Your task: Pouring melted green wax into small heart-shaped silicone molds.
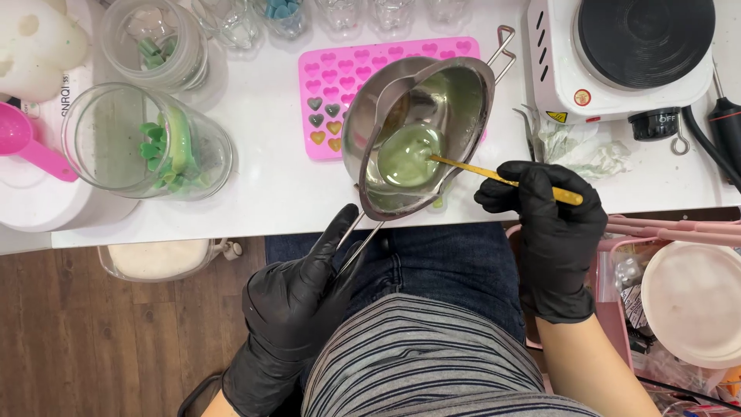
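- Glass jar (147,143) with green pieces lies on its side at the left of the white worktop (262,185).
- Left hand (297,305), black-gloved, grip closed on the wire handle (356,238) of the steel melting pot (417,135).
- Pot is tilted above the worktop edge, over the pink heart mould (328,93); green liquid pools inside.
- Right hand (552,228), gloved, grip closed on a yellow stick (502,179), its tip in the liquid.
- White hotplate (625,54) stands at far right.

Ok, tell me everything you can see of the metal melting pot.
The metal melting pot is shiny steel, with a pour spout and wire handles. It is tilted over the white table, partly above the pink heart mould. Green liquid pools inside. The left hand grips its handle; the right hand dips a yellow stick in.
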